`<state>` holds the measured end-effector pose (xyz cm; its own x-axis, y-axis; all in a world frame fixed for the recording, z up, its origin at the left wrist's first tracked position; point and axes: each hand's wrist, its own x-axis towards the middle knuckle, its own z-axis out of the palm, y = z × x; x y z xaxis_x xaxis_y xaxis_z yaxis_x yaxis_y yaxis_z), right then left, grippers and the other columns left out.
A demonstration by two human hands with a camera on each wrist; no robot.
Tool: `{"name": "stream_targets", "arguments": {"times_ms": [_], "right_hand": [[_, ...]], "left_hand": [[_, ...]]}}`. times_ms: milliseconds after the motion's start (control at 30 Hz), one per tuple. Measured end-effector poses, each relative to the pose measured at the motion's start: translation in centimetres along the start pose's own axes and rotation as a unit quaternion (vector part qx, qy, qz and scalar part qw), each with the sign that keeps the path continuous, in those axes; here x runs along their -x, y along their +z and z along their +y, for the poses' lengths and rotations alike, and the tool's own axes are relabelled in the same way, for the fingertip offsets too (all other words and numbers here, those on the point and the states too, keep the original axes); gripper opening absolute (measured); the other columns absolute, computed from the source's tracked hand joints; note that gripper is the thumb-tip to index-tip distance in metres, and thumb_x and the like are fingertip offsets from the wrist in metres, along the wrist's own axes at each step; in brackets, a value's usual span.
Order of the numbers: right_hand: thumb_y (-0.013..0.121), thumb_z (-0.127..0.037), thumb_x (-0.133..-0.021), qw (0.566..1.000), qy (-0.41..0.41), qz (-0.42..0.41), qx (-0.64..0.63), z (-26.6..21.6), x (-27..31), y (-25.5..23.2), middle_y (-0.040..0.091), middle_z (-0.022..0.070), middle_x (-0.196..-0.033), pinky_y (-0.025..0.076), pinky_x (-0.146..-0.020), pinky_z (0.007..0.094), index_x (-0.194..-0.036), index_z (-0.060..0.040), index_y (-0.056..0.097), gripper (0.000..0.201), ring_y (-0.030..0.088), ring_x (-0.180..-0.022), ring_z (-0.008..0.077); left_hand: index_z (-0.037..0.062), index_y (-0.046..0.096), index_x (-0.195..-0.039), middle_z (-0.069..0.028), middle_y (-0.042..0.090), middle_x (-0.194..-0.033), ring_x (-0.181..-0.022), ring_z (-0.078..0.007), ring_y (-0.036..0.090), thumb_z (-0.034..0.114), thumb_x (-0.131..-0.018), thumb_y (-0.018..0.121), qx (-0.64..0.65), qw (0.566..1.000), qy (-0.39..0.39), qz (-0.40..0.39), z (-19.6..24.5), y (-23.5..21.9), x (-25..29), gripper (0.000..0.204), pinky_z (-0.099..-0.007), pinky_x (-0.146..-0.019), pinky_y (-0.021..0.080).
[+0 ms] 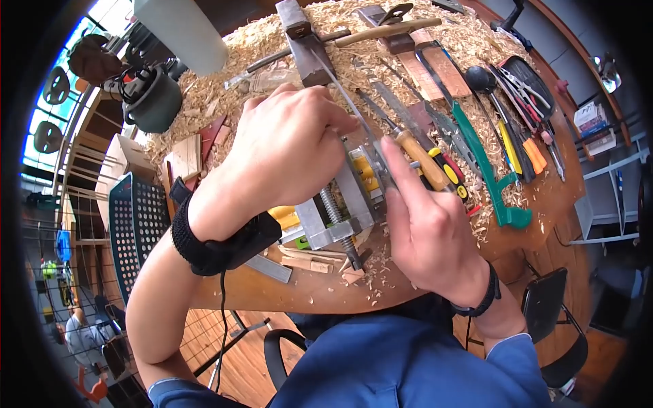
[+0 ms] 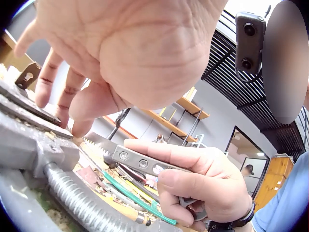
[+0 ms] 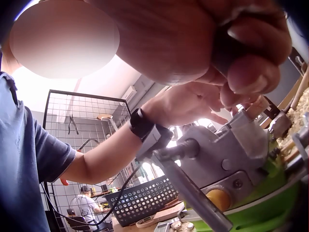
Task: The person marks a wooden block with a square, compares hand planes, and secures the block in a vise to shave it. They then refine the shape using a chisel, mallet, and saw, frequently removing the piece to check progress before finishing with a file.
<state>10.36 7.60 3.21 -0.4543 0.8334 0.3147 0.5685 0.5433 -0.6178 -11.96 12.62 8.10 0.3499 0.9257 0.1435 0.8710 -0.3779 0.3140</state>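
My right hand (image 1: pixel 435 234) grips the grey handle of a handsaw (image 2: pixel 142 162), index finger stretched along it. The saw's narrow toothed blade (image 1: pixel 345 94) slants away over the vise toward the far side of the bench. A grey metal vise (image 1: pixel 354 194) with a threaded screw (image 2: pixel 77 193) stands between my hands. Over it, my left hand (image 1: pixel 289 146) reaches across, palm down. In the left wrist view its fingertips (image 2: pixel 63 116) rest at the vise's top edge, close by the blade. Whatever the vise clamps is mostly hidden under that hand.
Wood shavings (image 1: pixel 258 47) cover the far bench. A wooden-handled chisel (image 1: pixel 423 160), a green-handled saw (image 1: pixel 476 139) and pliers (image 1: pixel 527 88) lie to the right. A hand plane (image 1: pixel 299 41) sits beyond the vise. At left are a perforated basket (image 1: pixel 139 238) and a pot (image 1: pixel 153 102).
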Motion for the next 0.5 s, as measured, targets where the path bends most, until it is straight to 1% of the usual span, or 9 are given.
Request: {"name": "stream_targets", "arguments": {"times_ms": [33, 67, 100, 233, 267, 367, 433, 467, 500], "right_hand": [[0.058, 0.003, -0.103, 1.0, 0.004, -0.008, -0.013, -0.1, -0.1, 0.1, 0.07, 0.0328, -0.079, 0.055, -0.065, 0.0481, -0.156, 0.012, 0.048, 0.055, 0.074, -0.065, 0.0426], [0.057, 0.003, -0.103, 0.999, 0.02, -0.025, -0.002, -0.2, -0.1, 0.0, 0.073, 0.0355, -0.093, 0.057, -0.069, 0.0469, -0.157, 0.0113, 0.048, 0.055, 0.076, -0.072, 0.0432], [0.057, 0.003, -0.103, 1.0, 0.018, -0.023, -0.001, 0.1, 0.1, 0.1, 0.073, 0.0355, -0.093, 0.057, -0.069, 0.0469, -0.157, 0.0113, 0.048, 0.055, 0.076, -0.072, 0.0432], [0.057, 0.002, -0.104, 1.0, 0.027, -0.001, -0.012, 0.7, 0.8, 0.3, 0.074, 0.0375, -0.113, 0.059, -0.075, 0.0473, -0.158, 0.0112, 0.046, 0.055, 0.078, -0.085, 0.0455], [0.06, -0.001, -0.103, 1.0, -0.001, 0.021, -0.016, 1.1, 0.8, 0.6, 0.068, 0.0304, -0.086, 0.055, -0.064, 0.0495, -0.159, 0.0108, 0.045, 0.059, 0.073, -0.07, 0.0427], [0.063, -0.005, -0.102, 0.999, -0.025, 0.038, -0.017, 0.9, 0.9, 0.3, 0.066, 0.0238, -0.065, 0.051, -0.052, 0.0514, -0.161, 0.0096, 0.043, 0.064, 0.068, -0.054, 0.0396], [0.06, 0.002, -0.103, 0.999, 0.015, -0.002, 0.033, -0.4, 0.9, -0.2, 0.073, 0.0368, -0.11, 0.059, -0.071, 0.0507, -0.16, 0.0096, 0.045, 0.06, 0.077, -0.08, 0.0466], [0.062, 0.002, -0.101, 0.999, -0.002, 0.014, 0.034, -0.3, 1.0, 0.1, 0.074, 0.0353, -0.101, 0.057, -0.065, 0.05, -0.161, 0.0099, 0.044, 0.063, 0.076, -0.075, 0.0449], [0.064, 0.002, -0.1, 0.999, 0.015, -0.007, 0.041, -0.9, 0.9, -0.1, 0.075, 0.0316, -0.093, 0.056, -0.06, 0.0486, -0.161, 0.0103, 0.042, 0.066, 0.075, -0.069, 0.0421]], "left_hand": [[0.0075, 0.084, -0.112, -0.0148, 0.076, -0.114, -0.116, -0.0382, 0.068, -0.001, -0.081, 0.055, 0.001, 1.0, -0.001, -0.001, -0.1, 0.1, 0.1, 0.044, -0.047, -0.106, 0.053], [0.0079, 0.084, -0.113, -0.0147, 0.076, -0.114, -0.116, -0.0382, 0.068, -0.001, -0.081, 0.055, 0.003, 1.0, -0.002, -0.004, -0.1, 0.2, 0.1, 0.044, -0.0472, -0.106, 0.053], [0.0082, 0.084, -0.113, -0.0146, 0.076, -0.115, -0.116, -0.0382, 0.068, -0.001, -0.081, 0.054, 0.005, 1.0, -0.002, -0.004, -0.2, 0.1, 0.0, 0.045, -0.0474, -0.106, 0.053], [0.0087, 0.084, -0.114, -0.0143, 0.076, -0.115, -0.116, -0.0384, 0.068, -0.001, -0.08, 0.055, 0.0, 1.0, 0.0, 0.01, -0.4, 0.2, 0.0, 0.046, -0.0473, -0.106, 0.053], [0.0093, 0.084, -0.115, -0.014, 0.076, -0.114, -0.115, -0.0383, 0.068, -0.001, -0.08, 0.055, 0.005, 1.0, 0.001, 0.005, -0.7, 0.2, -0.1, 0.046, -0.0472, -0.105, 0.053], [0.0095, 0.084, -0.115, -0.0134, 0.076, -0.11, -0.113, -0.038, 0.068, -0.001, -0.079, 0.056, 0.011, 1.0, 0.007, 0.002, -0.5, 0.1, 0.0, 0.046, -0.0471, -0.103, 0.054], [0.0091, 0.084, -0.115, -0.0133, 0.076, -0.108, -0.112, -0.0378, 0.068, -0.001, -0.079, 0.056, 0.012, 1.0, 0.013, 0.008, -0.3, -0.1, 0.1, 0.047, -0.0472, -0.102, 0.054], [0.0086, 0.084, -0.115, -0.0131, 0.075, -0.107, -0.111, -0.0374, 0.067, -0.001, -0.078, 0.057, 0.015, 1.0, 0.017, 0.009, -0.3, -0.1, 0.2, 0.047, -0.0475, -0.101, 0.054], [0.0081, 0.083, -0.115, -0.0129, 0.075, -0.106, -0.109, -0.0371, 0.067, -0.002, -0.077, 0.057, 0.016, 1.0, 0.023, 0.009, -0.4, -0.2, 0.1, 0.048, -0.0478, -0.101, 0.054]]}}
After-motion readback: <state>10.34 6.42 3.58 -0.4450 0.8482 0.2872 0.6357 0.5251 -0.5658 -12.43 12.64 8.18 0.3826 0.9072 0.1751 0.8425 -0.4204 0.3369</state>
